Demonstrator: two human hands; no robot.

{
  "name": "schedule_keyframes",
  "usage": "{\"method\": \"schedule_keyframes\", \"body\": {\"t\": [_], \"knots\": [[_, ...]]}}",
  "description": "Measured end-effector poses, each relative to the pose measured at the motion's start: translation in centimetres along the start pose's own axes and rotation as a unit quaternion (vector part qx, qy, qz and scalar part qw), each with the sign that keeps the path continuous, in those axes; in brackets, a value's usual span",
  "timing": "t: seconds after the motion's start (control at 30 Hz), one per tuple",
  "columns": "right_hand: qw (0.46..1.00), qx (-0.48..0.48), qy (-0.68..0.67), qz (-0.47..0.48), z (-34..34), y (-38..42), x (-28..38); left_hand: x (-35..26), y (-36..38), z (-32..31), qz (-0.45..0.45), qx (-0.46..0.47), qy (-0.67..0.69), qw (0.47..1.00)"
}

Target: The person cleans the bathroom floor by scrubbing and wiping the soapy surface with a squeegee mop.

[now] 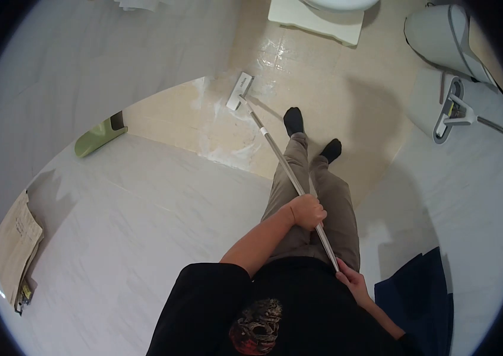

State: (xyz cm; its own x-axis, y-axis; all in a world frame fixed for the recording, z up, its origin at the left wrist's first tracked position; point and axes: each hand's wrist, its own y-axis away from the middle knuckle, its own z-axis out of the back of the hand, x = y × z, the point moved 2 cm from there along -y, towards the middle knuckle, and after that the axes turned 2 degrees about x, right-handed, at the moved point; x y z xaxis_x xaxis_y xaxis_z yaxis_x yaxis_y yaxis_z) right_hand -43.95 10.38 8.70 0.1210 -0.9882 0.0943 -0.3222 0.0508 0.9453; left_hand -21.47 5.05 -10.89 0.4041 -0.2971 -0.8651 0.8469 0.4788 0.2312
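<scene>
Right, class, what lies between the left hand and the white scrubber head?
The pole runs from the scrubber head to the left hand, in the head view.

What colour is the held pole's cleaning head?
The cleaning head is white, best seen in the head view.

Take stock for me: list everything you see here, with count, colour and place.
Long-handled scrubber: one, white head, silvery pole, centre
Suds: several patches, white, on floor
Floor: one, beige, upper centre
Rounded fixture with base: one, white, top
Container: one, grey, upper right
Flat-headed tool: one, white and grey, right
Scoop-shaped item: one, green, left
Sheet or bag: one, beige, far left
Cloth-like item: one, navy, lower right
Socked feet: two, black, centre
Left hand, right hand: bare, on pole
</scene>
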Motion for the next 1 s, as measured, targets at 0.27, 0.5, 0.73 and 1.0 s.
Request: {"method": "schedule_keyframes", "body": {"t": [0.27, 0.5, 0.73, 1.0], "knots": [[0.998, -0.02, 0.038, -0.047, 0.7, -0.5, 2.6, 0.9, -0.7, 0.4, 0.004, -0.027, -0.019, 0.999], [0.997, -0.062, 0.025, -0.05, 2.8, 5.2, 1.3, -3.6, -4.1, -2.2, -0.035, -0.035, -0.008, 0.999], [0.994, 0.025, 0.062, -0.084, -0.6, -0.9, 7.3, 2.4, -0.7, 3.0, 0.018, -0.066, -0.024, 0.997], [0.99, -0.023, 0.099, -0.098, 2.8, 6.3, 7.2, -3.9, -5.3, 1.0, -0.011, -0.1, 0.008, 0.995]]}}
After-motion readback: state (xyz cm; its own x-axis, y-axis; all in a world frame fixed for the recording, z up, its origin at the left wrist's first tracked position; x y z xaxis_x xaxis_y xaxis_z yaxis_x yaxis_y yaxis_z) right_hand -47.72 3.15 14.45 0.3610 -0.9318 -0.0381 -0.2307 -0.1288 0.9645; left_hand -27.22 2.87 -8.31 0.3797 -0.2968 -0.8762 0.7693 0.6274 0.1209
